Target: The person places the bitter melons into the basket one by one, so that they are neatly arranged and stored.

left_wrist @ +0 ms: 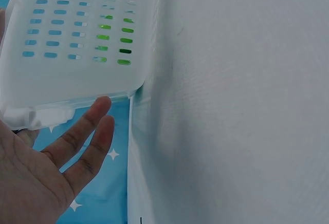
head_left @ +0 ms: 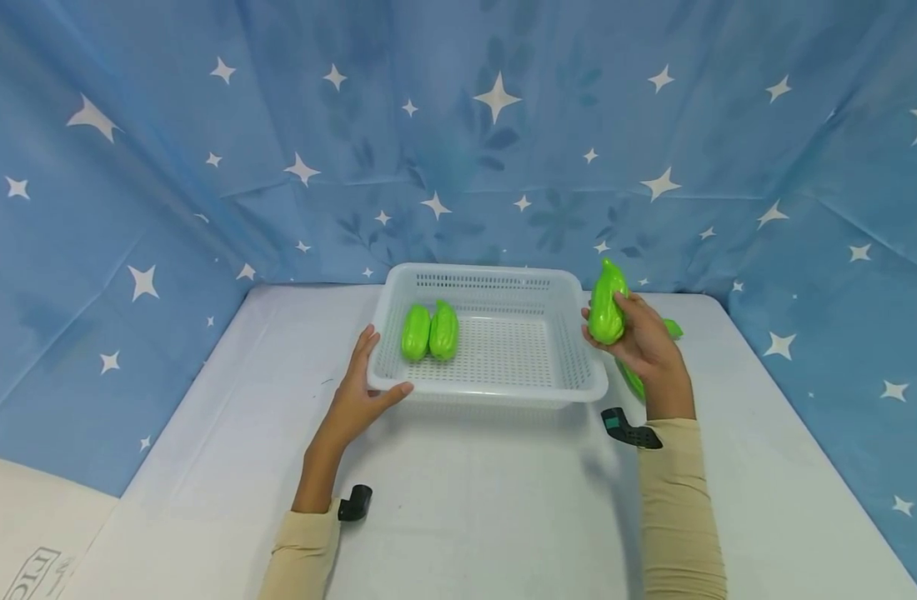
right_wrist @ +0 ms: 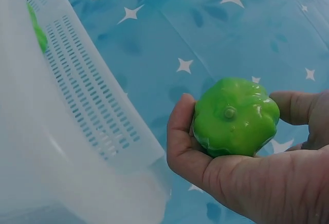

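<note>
A white plastic basket [head_left: 496, 390] stands at the far part of the table, with two glossy green ridged gourds, one [head_left: 416, 333] beside the other [head_left: 444, 331], lying in its left end. My left hand [head_left: 357, 400] holds the basket's near left corner, thumb along the front rim and fingers at the left side. In the left wrist view two fingertips [left_wrist: 105, 124] extend free of the wall. Just beyond the right rim, my right hand [head_left: 642, 337] grips a third green gourd [head_left: 607, 304], raised and stem upward. Its rounded, lobed end [right_wrist: 236, 118] faces the right wrist camera.
More green shows on the table behind my right hand, a gourd tip [head_left: 673, 329] and a curved green side [head_left: 631, 380], both partly hidden. A blue star-patterned curtain [head_left: 458, 167] rises behind the white table [head_left: 473, 500] and along both sides.
</note>
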`<state>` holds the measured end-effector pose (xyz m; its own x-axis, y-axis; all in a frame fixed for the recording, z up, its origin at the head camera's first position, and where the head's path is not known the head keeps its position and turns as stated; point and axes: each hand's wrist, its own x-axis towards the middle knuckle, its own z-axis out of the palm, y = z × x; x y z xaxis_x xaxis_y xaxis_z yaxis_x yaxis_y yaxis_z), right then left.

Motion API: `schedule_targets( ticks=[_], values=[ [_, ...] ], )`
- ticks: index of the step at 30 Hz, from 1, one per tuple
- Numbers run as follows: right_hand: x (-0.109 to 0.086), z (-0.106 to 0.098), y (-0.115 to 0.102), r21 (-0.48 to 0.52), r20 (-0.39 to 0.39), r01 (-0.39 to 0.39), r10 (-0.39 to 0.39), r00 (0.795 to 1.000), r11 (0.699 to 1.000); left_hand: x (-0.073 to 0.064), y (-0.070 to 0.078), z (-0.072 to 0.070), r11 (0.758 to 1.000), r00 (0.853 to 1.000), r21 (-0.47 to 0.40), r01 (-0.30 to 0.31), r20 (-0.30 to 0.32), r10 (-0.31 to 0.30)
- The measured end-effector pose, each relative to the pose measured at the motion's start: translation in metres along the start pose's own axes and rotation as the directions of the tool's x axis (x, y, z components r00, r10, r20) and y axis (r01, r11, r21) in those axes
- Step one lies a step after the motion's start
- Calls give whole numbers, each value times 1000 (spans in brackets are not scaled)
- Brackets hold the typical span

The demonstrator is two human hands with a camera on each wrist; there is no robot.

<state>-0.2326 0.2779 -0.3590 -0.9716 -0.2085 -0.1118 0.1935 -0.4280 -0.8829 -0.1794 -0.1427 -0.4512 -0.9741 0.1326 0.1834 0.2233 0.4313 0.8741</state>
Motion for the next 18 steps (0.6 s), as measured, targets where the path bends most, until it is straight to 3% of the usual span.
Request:
schedule_targets(
  ticks=[18],
  values=[
    [26, 35, 4, 55, 79, -90, 85, 993, 994, 0, 1, 1, 999, 1000, 32, 14, -9, -14]
  ],
)
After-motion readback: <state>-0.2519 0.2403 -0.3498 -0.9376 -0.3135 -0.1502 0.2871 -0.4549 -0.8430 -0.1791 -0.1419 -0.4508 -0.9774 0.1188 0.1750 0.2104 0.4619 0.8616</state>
